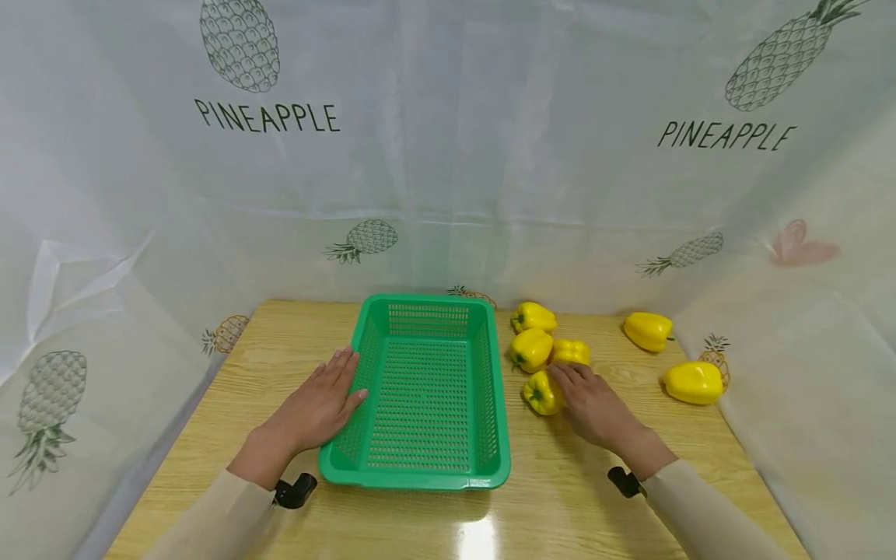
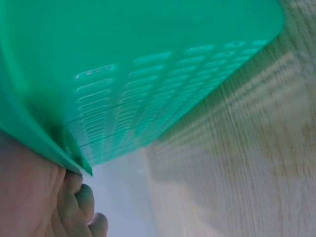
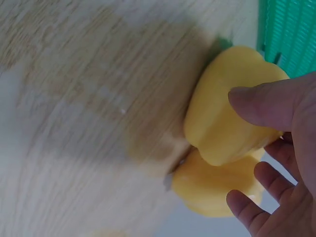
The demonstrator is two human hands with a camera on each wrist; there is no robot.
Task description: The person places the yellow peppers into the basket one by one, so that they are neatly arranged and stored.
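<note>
A green plastic basket (image 1: 413,478) with slotted walls stands on the wooden table. My left hand (image 1: 318,408) rests on its left rim, fingers stretched forward and thumb reaching inside; the left wrist view shows the palm against the rim. To the right of the basket, my right hand (image 1: 595,408) holds the nearest yellow bell pepper (image 1: 542,393). In the right wrist view, the thumb lies on one side of that pepper (image 3: 222,103), with a finger partly hidden behind it. Another yellow bell pepper (image 1: 572,351) sits just beyond the right hand.
Two more yellow peppers, one at the middle (image 1: 532,348) and one at the back (image 1: 534,317), lie beside the basket's right wall. Farther right are a back pepper (image 1: 648,332) and a front pepper (image 1: 694,383) near the table edge. White pineapple-printed sheeting (image 1: 448,171) surrounds the table.
</note>
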